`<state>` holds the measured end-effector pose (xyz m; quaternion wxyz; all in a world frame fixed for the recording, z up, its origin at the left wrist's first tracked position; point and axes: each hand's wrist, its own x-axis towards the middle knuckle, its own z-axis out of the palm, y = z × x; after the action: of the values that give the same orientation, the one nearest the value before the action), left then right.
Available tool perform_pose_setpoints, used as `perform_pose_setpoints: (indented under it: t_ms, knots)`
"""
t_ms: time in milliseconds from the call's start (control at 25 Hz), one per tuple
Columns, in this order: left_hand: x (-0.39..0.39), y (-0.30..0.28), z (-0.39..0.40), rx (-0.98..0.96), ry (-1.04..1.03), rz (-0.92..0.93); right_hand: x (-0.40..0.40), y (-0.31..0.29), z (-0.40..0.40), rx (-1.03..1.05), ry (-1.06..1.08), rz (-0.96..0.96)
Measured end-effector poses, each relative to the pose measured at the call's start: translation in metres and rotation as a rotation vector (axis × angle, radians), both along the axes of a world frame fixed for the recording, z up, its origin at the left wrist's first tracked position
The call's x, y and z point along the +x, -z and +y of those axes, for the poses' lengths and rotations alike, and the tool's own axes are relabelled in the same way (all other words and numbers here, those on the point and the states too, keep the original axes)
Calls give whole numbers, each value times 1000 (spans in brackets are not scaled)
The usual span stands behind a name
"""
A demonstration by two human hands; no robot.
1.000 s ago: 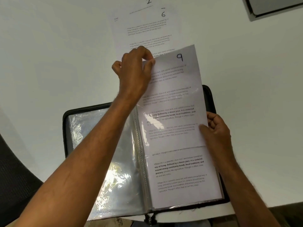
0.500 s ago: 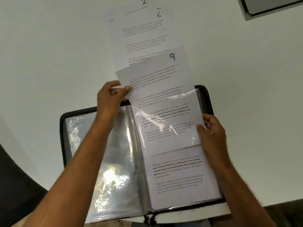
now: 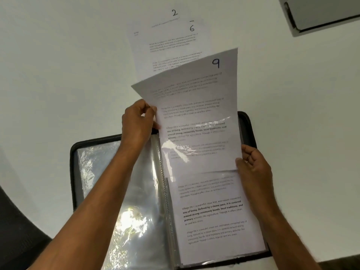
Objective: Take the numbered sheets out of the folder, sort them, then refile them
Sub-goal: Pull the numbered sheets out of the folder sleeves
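Here's the black folder (image 3: pixel 251 125) lying open on the white table (image 3: pixel 58 65), its clear plastic sleeves (image 3: pixel 124 201) glaring under the light on the left-hand page. The left hand (image 3: pixel 137 123) is up at the top of the spine, thumb and fingers pinching the left edge of the sheet marked 9 (image 3: pixel 194 106). That sheet stands partway out of the right-hand sleeve, its upper part risen past the folder's top edge and tilted a little, the handwritten 9 at its top right corner, its lower part under the shiny plastic. The right hand (image 3: pixel 253 168) is at the folder's right side, fingers curled, thumb laid on the lower right edge of sheet 9 where it meets the sleeve; it seems to grip the edge there, though I can't tell whether it has the paper, the plastic, or both.

Below sheet 9, another printed page (image 3: pixel 214 215) shows in the pocket, flat, lines of bold text across its middle.

Beyond the folder, farther up the table, the sheet marked 6 (image 3: pixel 169 41) lies flat, its lower end hidden behind the raised top of sheet 9. Peeping out above it is the sheet marked 2 (image 3: pixel 174 13), only its number and a strip of text visible; 6 lies on top of it.

Top right, the corner of a grey-framed object (image 3: pixel 321 14) sits on the table, well apart from the papers. A dark chair (image 3: pixel 13 230) shows at the lower left.
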<state>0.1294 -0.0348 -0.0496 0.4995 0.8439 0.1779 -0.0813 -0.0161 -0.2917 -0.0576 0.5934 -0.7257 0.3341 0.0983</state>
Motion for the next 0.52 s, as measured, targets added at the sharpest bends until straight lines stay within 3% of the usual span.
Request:
perform_pose_setpoints:
  t_ms: [160, 520]
  knots:
    - [44, -2, -9, -112, -112, -44, 1, 1, 0, -4, 8, -16]
    - [110, 13, -12, -176, -263, -120, 4, 11, -3, -11, 2, -2]
